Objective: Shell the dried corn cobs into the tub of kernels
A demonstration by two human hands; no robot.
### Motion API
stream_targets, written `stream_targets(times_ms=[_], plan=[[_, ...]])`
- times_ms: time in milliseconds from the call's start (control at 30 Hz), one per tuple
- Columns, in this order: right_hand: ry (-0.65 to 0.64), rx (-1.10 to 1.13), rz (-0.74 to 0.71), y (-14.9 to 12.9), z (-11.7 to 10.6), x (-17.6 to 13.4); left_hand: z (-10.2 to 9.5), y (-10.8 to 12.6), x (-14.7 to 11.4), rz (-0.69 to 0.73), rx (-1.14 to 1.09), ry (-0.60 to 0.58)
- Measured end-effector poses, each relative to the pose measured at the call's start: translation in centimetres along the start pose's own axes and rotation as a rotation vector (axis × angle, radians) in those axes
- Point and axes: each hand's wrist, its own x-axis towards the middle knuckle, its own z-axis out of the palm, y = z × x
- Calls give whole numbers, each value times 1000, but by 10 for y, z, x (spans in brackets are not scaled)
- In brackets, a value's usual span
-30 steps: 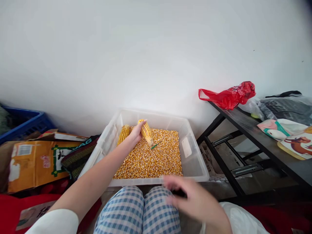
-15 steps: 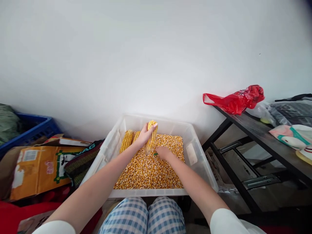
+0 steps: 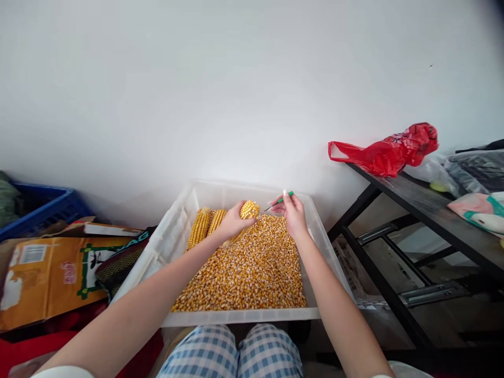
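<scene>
My left hand point(image 3: 235, 220) is closed around a yellow corn cob point(image 3: 249, 210), its kernel-covered end pointing toward the right. In my right hand point(image 3: 293, 211) is a screwdriver point(image 3: 290, 194) with a green handle, gripped between thumb and fingers. Its thin metal shaft points left at the cob, with a small gap between them. Both hands are above a translucent plastic bin point(image 3: 252, 316). Loose corn kernels point(image 3: 252, 278) fill much of the bin, heaped toward its right side. More corn cobs point(image 3: 199, 227) lie along the bin's left side.
To the right stands a black metal-framed table point(image 3: 433, 205) bearing a red plastic bag point(image 3: 388, 155). On the left are an orange cardboard box point(image 3: 51, 278), a dark mesh bag point(image 3: 118, 268) and a blue crate point(image 3: 47, 207). A white wall rises behind the bin.
My right hand has lifted from the kernels up and to the right, bringing the screwdriver into clear view. My left hand has tipped the upright cob over toward the right.
</scene>
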Motion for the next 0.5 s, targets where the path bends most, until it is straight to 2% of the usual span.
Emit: stream_targets(times_ms=[100, 367, 500], plan=[[20, 181, -7, -13, 11, -6, 2, 0, -1, 14, 11, -33], [18, 132, -56, -11, 21, -14, 5, 1, -1, 82, 7, -58], [86, 153, -44, -12, 22, -14, 1, 2, -1, 73, 18, -27]])
